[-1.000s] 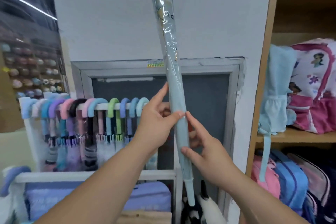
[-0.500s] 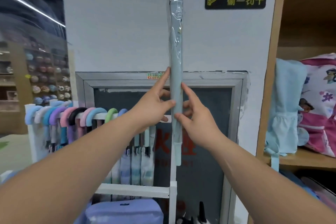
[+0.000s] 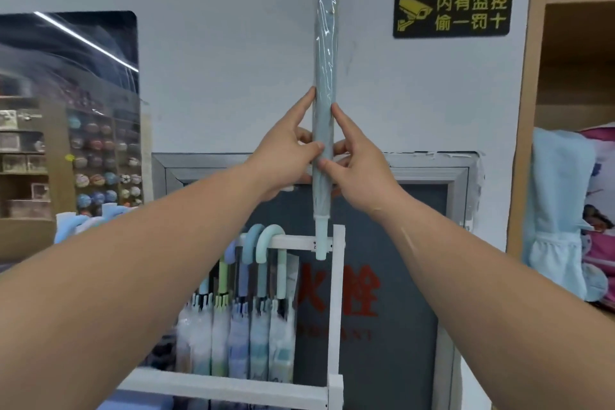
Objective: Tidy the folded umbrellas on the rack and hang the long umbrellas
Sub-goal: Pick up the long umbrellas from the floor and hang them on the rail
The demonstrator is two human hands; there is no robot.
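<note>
Pinching long umbrella (image 3: 324,60) upright | left hand (image 3: 283,150), right hand (image 3: 361,160) | tip at rack (image 3: 336,293) corner

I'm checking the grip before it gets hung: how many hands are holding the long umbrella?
2. The left hand grips the long umbrella from its left side, the right hand from its right, at the same height on its lower part. No other hand shows.

Long umbrella (image 3: 324,83) in glossy, crinkled clear plastic sleeve; white rack (image 3: 336,293) painted matt; sign (image 3: 452,7) glossy
</note>
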